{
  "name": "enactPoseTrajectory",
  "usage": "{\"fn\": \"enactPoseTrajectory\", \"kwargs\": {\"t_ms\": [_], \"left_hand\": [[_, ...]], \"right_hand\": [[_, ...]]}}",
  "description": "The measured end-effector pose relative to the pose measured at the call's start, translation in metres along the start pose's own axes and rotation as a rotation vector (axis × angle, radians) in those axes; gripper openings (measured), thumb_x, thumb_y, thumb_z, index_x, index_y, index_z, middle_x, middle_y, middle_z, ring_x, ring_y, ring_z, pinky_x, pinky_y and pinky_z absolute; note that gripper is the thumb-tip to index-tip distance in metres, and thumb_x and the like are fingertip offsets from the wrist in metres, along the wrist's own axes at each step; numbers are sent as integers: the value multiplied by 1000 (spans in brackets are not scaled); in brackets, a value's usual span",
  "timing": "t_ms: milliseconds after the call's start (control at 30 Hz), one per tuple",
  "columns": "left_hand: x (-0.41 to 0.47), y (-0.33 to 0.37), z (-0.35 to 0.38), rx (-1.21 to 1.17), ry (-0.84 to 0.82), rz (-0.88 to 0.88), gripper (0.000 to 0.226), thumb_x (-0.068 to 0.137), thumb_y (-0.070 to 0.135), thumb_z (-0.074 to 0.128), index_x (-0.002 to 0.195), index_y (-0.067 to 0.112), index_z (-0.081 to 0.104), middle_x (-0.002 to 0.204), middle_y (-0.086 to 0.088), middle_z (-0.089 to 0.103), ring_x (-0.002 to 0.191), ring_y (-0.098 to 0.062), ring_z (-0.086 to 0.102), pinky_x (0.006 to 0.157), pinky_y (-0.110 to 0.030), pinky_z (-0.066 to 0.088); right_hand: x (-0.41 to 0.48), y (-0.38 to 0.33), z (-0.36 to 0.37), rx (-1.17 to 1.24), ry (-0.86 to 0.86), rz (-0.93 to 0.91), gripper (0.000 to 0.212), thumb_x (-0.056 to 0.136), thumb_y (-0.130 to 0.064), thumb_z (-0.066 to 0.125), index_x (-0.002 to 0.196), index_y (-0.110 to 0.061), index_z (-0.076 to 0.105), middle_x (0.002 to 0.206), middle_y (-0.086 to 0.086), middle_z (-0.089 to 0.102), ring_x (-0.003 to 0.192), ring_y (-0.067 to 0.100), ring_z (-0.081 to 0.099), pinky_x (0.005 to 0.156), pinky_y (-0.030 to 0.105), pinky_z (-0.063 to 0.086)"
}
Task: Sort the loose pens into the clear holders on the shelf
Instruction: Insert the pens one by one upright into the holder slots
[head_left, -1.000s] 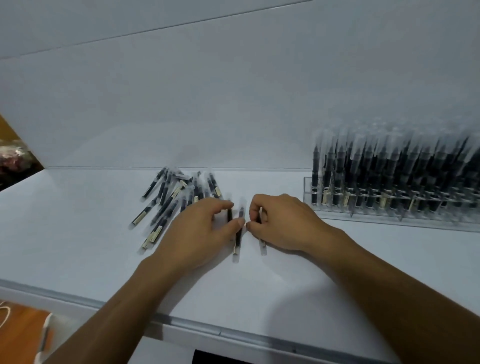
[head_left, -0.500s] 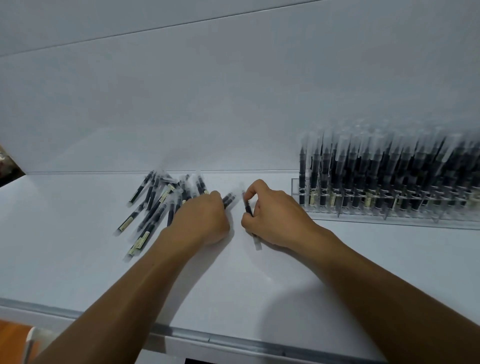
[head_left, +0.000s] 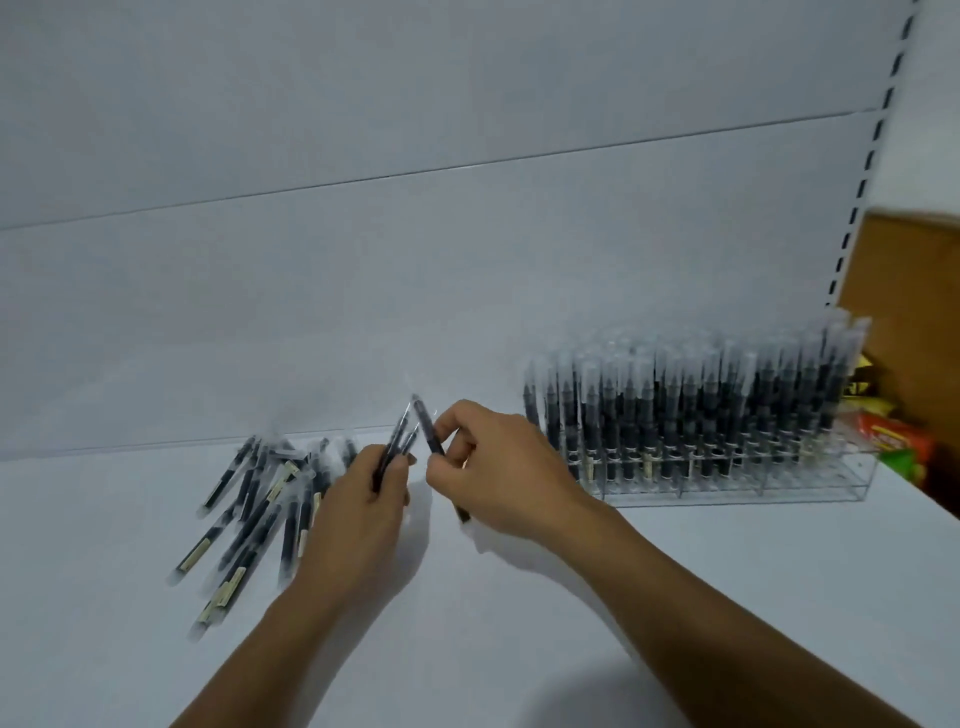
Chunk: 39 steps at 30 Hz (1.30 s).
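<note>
Head view: a flat white shelf board (head_left: 779, 561) runs across the frame under a pale back panel (head_left: 415, 260), and a white upright with dark slots (head_left: 878, 135) climbs on the right. A long clear acrylic holder divided into compartments (head_left: 810, 488) stands on the board to the right, packed with upright black pens with frosted caps (head_left: 696, 410); its front right compartments look unfilled. Beyond its right end are a brown cardboard box (head_left: 914, 322) and some red and green packets (head_left: 893, 441), blurred.

A loose pile of black pens in clear sleeves (head_left: 260, 499) lies fanned on the board at the left, well apart from the holder. The left hand (head_left: 358, 514) covers the pile's right edge, its fingers curled round a small bundle of black pens (head_left: 395, 441) that sticks up past the thumb; their number is unclear. Just beside it, the right hand (head_left: 504, 467) pinches a single black pen (head_left: 427, 428) between thumb and forefinger. That pen is tilted, its capped end up near the bundle and its lower end showing below the palm. Both hands are between pile and holder.
</note>
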<state>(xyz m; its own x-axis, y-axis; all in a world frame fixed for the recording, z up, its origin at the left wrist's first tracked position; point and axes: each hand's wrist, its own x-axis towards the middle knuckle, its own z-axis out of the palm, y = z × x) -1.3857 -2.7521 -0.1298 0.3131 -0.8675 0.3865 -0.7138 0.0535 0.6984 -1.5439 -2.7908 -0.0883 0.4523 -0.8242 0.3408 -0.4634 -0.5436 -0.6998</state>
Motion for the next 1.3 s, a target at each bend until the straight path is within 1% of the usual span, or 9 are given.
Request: {"fn": "enactPoseTrajectory", "kwargs": {"t_ms": [167,300,467,500,600,733,833,1133,1300], "left_hand": [[-7,36,25,-476,-69,3,23,100,30,47,88,32,67,64,6,56,52,-5,43,49,-18,34],[-16,72,58,-668,-174,31,23,100,26,48,91,23,69,59,5,53,47,-5,39,44,-12,30],[-25,113,102,-879,-319,8,24,99,23,47,95,10,67,58,2,52,45,-1,41,43,-10,31],[-27,121,110,-907,-343,14,24,99,23,47,95,9,67,58,2,51,45,0,42,44,-10,32],[-27,142,133,-953,-408,40,24,99,22,47,96,7,66,60,2,53,46,0,43,44,-10,33],[-25,149,155,-995,-477,60,25,94,31,52,95,13,68,62,1,55,52,-4,47,50,-15,37],[-26,136,164,-1074,-534,57,22,92,38,56,90,22,71,64,-2,53,61,-13,47,60,-26,39],[-21,128,175,-1101,-543,87,21,89,37,56,90,24,72,60,-1,54,48,-7,38,47,-15,31],[-20,127,177,-1084,-557,116,22,87,43,56,90,28,72,61,1,56,45,-5,37,45,-14,31]], "right_hand": [[-27,21,-47,103,65,-22,9,86,-31,63,86,-35,55,69,-18,60,56,0,52,59,22,44],[-57,55,-101,118,202,-35,18,88,-17,68,86,-31,57,65,-11,54,58,4,46,59,19,44],[-80,88,-155,93,406,-23,11,89,-12,67,91,-19,59,68,7,56,63,27,50,58,33,46],[-83,92,-162,103,443,-22,11,89,-12,66,91,-18,59,69,11,56,61,25,49,56,31,44],[-86,104,-175,99,524,-10,14,89,-11,66,88,-22,57,69,14,56,58,14,47,54,26,42],[-83,119,-183,81,604,33,9,91,-12,65,89,-17,58,77,20,60,72,35,61,64,46,54],[-79,128,-189,61,610,57,6,91,-14,65,91,-13,59,79,18,62,77,36,64,70,55,56],[-70,143,-182,-169,506,89,16,87,-24,71,85,-34,59,71,-7,62,65,12,59,60,32,53],[-72,145,-172,-279,447,179,10,85,-30,72,87,-26,64,74,-12,64,66,8,58,61,33,52]]}}
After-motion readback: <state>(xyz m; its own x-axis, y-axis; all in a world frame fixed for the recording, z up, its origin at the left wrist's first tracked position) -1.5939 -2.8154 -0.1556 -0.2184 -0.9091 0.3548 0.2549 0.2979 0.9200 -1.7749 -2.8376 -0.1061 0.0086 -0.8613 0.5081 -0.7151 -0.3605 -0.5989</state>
